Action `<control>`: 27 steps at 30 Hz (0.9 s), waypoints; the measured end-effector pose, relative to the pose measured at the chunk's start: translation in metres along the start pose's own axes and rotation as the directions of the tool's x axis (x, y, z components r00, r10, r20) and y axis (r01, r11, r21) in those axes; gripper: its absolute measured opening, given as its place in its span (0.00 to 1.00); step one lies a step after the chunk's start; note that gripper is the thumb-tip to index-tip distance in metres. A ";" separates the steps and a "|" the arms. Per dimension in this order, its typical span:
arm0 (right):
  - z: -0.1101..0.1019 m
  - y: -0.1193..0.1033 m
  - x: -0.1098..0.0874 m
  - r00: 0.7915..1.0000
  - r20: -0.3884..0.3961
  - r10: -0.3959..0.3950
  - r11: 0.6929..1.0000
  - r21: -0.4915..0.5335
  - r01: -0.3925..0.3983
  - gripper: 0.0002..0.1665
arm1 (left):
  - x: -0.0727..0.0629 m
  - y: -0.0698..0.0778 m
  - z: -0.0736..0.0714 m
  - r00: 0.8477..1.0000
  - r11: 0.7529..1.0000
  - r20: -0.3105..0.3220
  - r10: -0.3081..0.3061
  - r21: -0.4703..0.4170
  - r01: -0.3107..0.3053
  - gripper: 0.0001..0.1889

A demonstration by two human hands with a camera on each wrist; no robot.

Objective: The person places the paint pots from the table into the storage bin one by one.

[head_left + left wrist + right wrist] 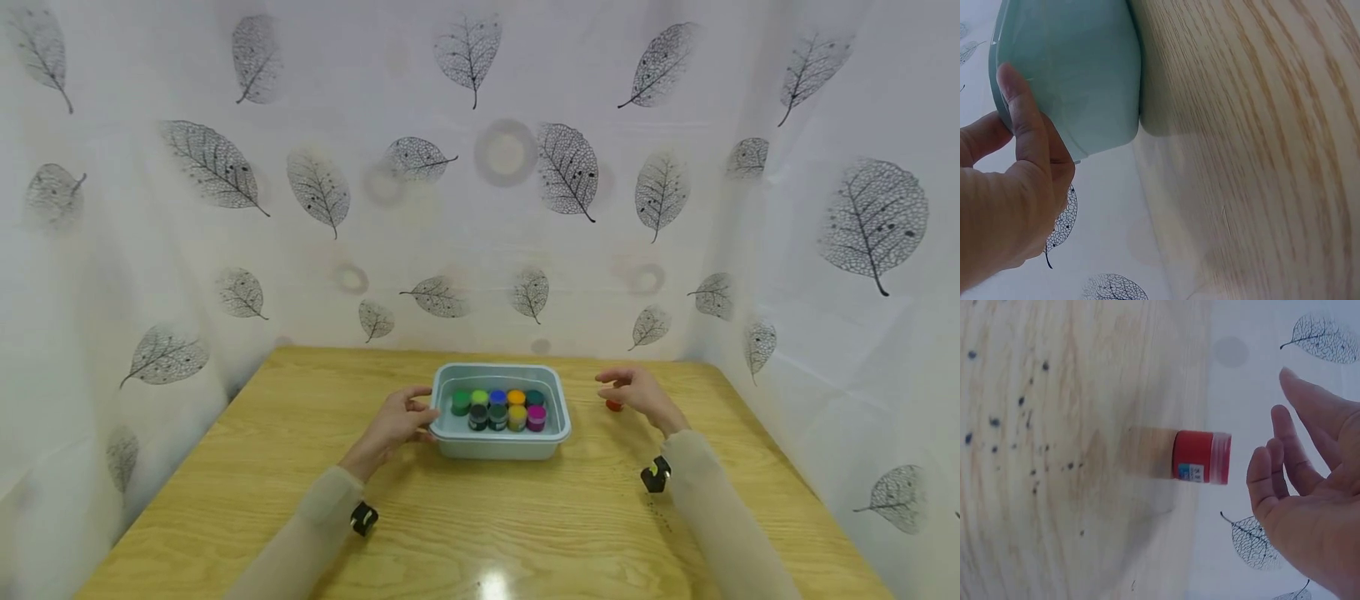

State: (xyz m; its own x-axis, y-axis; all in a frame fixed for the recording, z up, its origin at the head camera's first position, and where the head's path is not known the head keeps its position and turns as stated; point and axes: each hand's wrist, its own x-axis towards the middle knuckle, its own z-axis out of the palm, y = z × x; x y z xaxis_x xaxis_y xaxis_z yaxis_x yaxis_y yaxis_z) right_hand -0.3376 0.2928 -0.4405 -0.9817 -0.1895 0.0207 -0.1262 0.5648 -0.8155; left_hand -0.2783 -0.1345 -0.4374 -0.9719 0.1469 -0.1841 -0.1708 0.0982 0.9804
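A pale blue-green plastic basin [498, 450] sits on the table, with several small paint jars [517, 417] grouped inside it in various colours. At its left side my left hand [399, 419] pinches the rim; the left wrist view shows the thumb and fingers [1029, 125] on either side of that rim. To the right of the basin a red paint jar [1200, 457] stands upright on the table. My right hand [636, 395] hovers just over this jar, fingers [1297, 462] loosely bent and apart from it, and partly hides it in the head view.
The wooden table [480, 517] extends around the basin. Dark specks [1021, 400] dot its surface near the right wrist. A white curtain [480, 233] printed with grey leaves hangs along the table's back and both sides.
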 end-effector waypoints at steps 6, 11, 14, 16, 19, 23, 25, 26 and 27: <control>-0.006 0.011 -0.001 1.000 0.007 0.025 0.999 -0.040 -0.025 0.23 | 0.000 0.001 0.001 1.000 1.000 -0.006 -0.005 0.012 0.005 0.28; -0.009 0.017 -0.002 0.999 0.019 0.035 0.997 -0.063 -0.034 0.24 | 0.000 0.000 0.001 1.000 1.000 -0.010 0.005 0.016 -0.004 0.27; -0.010 0.022 -0.003 0.999 0.022 0.034 0.998 -0.046 -0.033 0.25 | 0.001 -0.001 0.000 1.000 1.000 -0.010 0.009 0.021 -0.009 0.27; -0.011 0.025 -0.004 0.999 0.033 0.019 0.999 -0.038 -0.017 0.26 | 0.001 -0.001 0.000 1.000 1.000 -0.010 0.009 0.023 -0.009 0.27; -0.011 0.028 -0.006 0.999 0.038 0.010 1.000 -0.020 -0.009 0.26 | 0.001 -0.002 0.000 1.000 1.000 -0.013 0.002 0.020 -0.002 0.27; -0.011 0.030 -0.007 0.999 0.045 0.022 1.000 -0.013 -0.022 0.27 | 0.000 -0.001 0.001 1.000 1.000 -0.016 0.000 0.021 0.000 0.27; -0.010 0.031 -0.007 0.998 0.049 0.030 0.999 -0.016 -0.029 0.28 | 0.000 0.000 0.001 1.000 1.000 -0.016 0.001 0.025 0.000 0.27; -0.009 0.031 -0.006 0.998 0.049 0.032 0.999 -0.022 -0.031 0.29 | 0.000 0.000 0.001 1.000 1.000 -0.013 0.002 0.028 -0.001 0.27; -0.008 0.031 -0.006 0.998 0.046 0.035 0.999 -0.028 -0.034 0.30 | 0.000 0.000 0.001 1.000 1.000 -0.014 -0.004 0.028 0.004 0.27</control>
State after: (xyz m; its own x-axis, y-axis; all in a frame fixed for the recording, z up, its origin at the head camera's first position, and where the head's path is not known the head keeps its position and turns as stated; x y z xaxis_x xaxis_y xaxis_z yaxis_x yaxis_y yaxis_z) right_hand -0.3371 0.3183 -0.4615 -0.9778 -0.2067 -0.0347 -0.0971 0.5934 -0.7990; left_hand -0.2779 -0.1340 -0.4375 -0.9734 0.1328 -0.1868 -0.1704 0.1259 0.9773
